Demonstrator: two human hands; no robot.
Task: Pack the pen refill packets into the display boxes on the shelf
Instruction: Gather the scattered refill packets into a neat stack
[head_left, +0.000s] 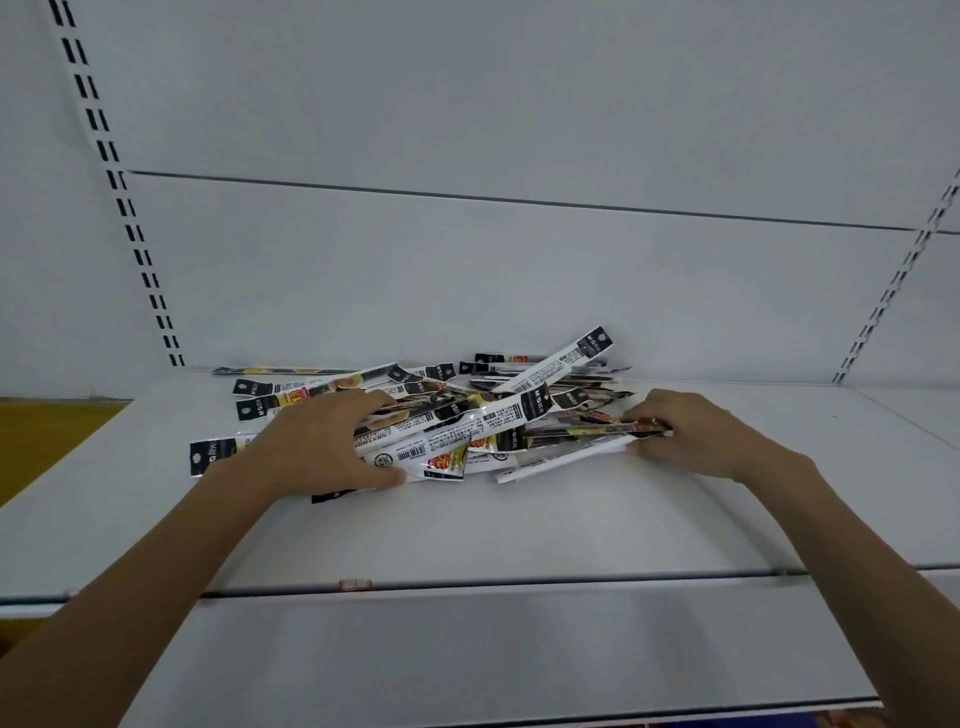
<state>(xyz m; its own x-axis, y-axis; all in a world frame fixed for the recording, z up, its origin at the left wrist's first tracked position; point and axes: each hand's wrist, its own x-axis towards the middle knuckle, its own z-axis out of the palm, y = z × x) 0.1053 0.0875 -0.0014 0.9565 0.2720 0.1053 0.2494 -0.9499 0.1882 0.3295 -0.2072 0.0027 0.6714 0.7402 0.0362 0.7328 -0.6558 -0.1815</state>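
A loose pile of several long pen refill packets (467, 415), black, white and yellow, lies on the white shelf (519, 519) toward its back. My left hand (322, 441) lies over the pile's left end, fingers and thumb curled round a bunch of packets. My right hand (691, 431) pinches the right ends of some front packets between its fingertips. One packet (566, 358) sticks up at an angle from the pile's back. No display box shows in this view.
The shelf's back panel (519, 286) rises right behind the pile, with slotted uprights at left (124, 208) and right (893, 291). A second white shelf edge (467, 649) runs below, nearer me. A yellow surface (47, 431) lies at the far left.
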